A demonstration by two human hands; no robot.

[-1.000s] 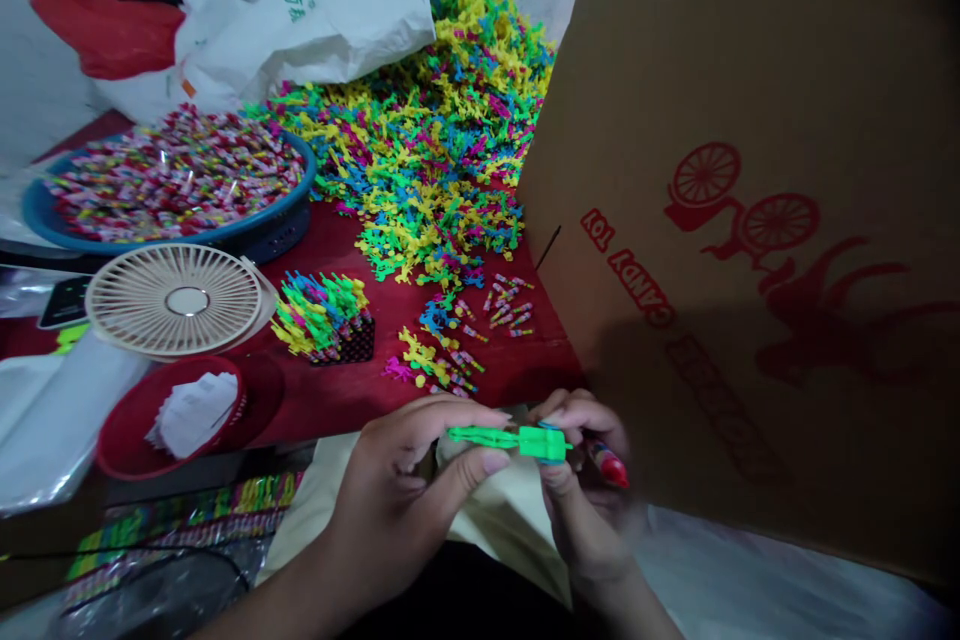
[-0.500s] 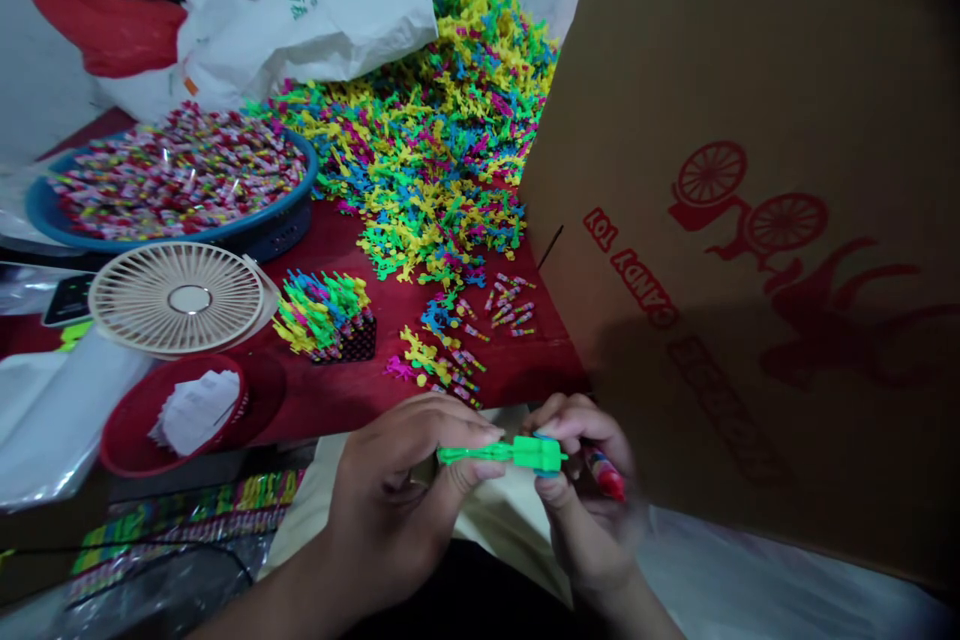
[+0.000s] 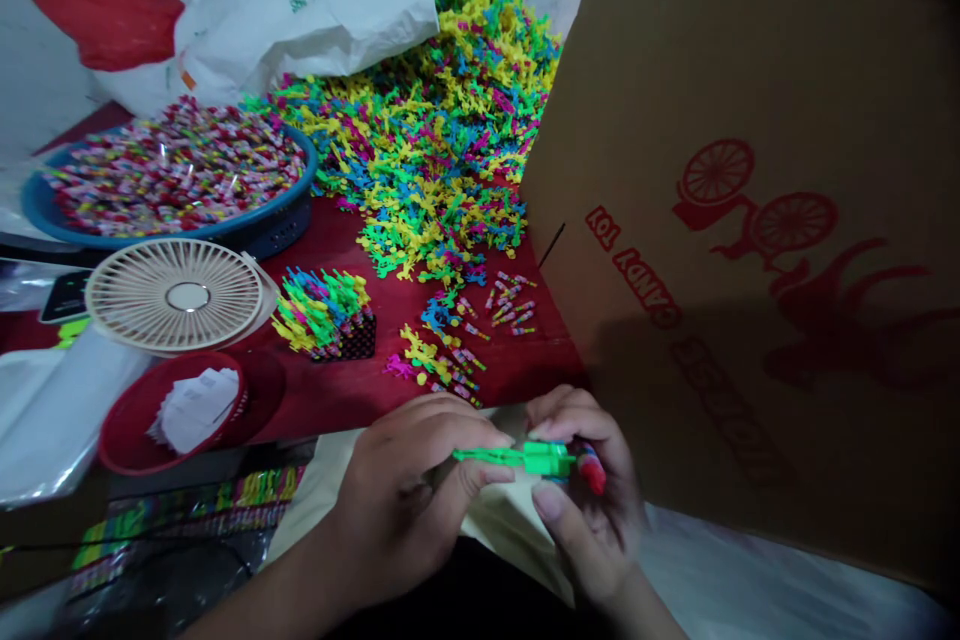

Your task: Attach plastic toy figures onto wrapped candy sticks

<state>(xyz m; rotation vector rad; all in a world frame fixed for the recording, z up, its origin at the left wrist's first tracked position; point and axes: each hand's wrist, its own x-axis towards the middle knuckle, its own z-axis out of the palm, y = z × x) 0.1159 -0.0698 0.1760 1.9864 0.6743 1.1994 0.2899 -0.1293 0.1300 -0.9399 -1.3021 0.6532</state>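
Inward comes the red-tipped tube, shifted since half a second ago right up to the end of the green toy! Left hand pinches that toy by its thin end, thumb below, fingers above, holding it level over the pale cloth, just off the near edge of the red table. Right hand is curled round the tube, fingers by the toy's blocky end; whether tube and toy touch, I can't tell. Beyond lie loose tubes, and left of them a black holder bristles with coloured toys; the cardboard box walls off my right.
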